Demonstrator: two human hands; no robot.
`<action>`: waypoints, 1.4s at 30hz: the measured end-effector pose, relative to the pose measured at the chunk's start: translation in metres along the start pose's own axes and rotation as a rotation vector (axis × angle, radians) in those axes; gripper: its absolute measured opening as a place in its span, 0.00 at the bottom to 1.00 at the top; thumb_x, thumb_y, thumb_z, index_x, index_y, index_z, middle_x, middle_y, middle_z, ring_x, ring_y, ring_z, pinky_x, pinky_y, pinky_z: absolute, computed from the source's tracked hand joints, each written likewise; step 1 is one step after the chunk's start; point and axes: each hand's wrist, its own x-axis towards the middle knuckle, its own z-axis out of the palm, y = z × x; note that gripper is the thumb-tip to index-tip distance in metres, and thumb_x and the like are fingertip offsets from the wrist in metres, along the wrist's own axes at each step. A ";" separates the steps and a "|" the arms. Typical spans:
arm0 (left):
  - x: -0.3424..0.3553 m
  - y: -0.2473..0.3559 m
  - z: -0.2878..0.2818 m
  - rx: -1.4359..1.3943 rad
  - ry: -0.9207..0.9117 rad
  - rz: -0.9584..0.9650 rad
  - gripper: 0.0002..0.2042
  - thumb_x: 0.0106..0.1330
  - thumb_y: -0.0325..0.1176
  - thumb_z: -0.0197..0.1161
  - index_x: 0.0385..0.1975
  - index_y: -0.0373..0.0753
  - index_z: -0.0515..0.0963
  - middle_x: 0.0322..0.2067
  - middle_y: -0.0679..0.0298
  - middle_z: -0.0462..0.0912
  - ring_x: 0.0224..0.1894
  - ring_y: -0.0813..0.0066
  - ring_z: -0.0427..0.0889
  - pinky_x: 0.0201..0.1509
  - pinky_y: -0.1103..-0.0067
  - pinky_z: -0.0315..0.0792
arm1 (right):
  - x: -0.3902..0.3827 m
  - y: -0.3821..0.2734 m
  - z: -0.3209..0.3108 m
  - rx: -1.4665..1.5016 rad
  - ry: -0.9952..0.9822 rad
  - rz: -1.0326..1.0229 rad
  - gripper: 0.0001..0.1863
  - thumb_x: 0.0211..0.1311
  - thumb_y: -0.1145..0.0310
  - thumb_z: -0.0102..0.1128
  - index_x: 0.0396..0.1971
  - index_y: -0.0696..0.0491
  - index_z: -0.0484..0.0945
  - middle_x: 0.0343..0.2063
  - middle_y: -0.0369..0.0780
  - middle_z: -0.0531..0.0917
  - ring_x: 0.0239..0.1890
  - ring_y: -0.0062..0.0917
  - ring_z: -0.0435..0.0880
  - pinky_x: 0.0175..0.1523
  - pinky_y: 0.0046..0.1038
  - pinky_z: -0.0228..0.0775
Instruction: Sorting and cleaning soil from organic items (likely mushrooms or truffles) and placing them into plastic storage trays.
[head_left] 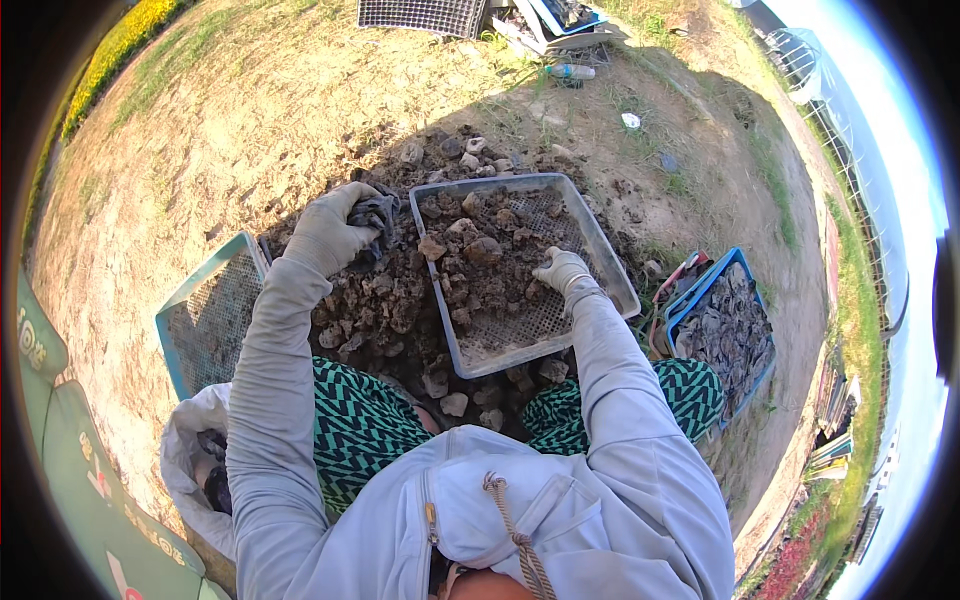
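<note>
My gloved left hand (328, 230) is closed around a crumpled dark plastic bag (378, 220), just off the left corner of a grey mesh-bottomed tray (450, 328). Brown soil clods (480, 250) and stones lie heaped across the tray's left and middle, with bare mesh showing at its near end and far right. Inside the tray, my gloved right hand (562, 270) rests at the right edge of the clods, its fingers bent together. Whatever those fingertips pinch is too small to make out.
A blue tray (722, 330) of crumpled dark plastic is at right; a teal mesh crate (212, 312) and white sack (195, 450) are at left. Loose soil (365, 305) surrounds the grey tray. Farther off lie a plastic bottle (570, 72) and black mesh tray (420, 14).
</note>
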 end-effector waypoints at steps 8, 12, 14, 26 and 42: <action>-0.007 0.012 0.003 0.085 0.017 0.075 0.19 0.47 0.26 0.67 0.42 0.42 0.75 0.36 0.59 0.78 0.40 0.65 0.78 0.45 0.75 0.72 | -0.015 0.010 0.014 0.394 0.147 0.075 0.22 0.39 0.58 0.67 0.37 0.51 0.79 0.34 0.43 0.83 0.39 0.32 0.82 0.47 0.29 0.71; -0.004 0.021 0.010 0.090 0.005 0.090 0.19 0.46 0.26 0.68 0.42 0.41 0.75 0.35 0.58 0.79 0.39 0.63 0.79 0.45 0.75 0.72 | -0.005 0.026 0.033 1.068 0.340 -0.063 0.10 0.41 0.69 0.69 0.26 0.54 0.79 0.24 0.37 0.82 0.27 0.25 0.79 0.38 0.27 0.71; -0.006 0.026 0.010 0.140 0.031 0.123 0.19 0.46 0.26 0.67 0.41 0.40 0.75 0.36 0.57 0.79 0.40 0.62 0.79 0.45 0.74 0.72 | -0.012 0.020 0.032 1.659 0.304 -0.191 0.07 0.44 0.74 0.70 0.24 0.54 0.79 0.25 0.34 0.81 0.30 0.19 0.78 0.37 0.23 0.71; 0.004 0.054 0.029 0.155 -0.035 0.182 0.22 0.47 0.26 0.66 0.45 0.41 0.75 0.38 0.56 0.80 0.41 0.62 0.79 0.46 0.76 0.72 | -0.006 0.044 -0.021 1.007 0.621 -0.040 0.05 0.54 0.73 0.64 0.30 0.55 0.80 0.28 0.33 0.83 0.28 0.18 0.77 0.37 0.21 0.69; -0.020 0.071 0.037 -0.038 -0.017 0.186 0.22 0.48 0.23 0.66 0.47 0.36 0.72 0.36 0.61 0.81 0.38 0.74 0.80 0.43 0.81 0.73 | -0.103 -0.060 -0.014 1.599 0.388 -0.514 0.18 0.57 0.75 0.61 0.48 0.59 0.74 0.40 0.36 0.79 0.43 0.16 0.76 0.48 0.18 0.68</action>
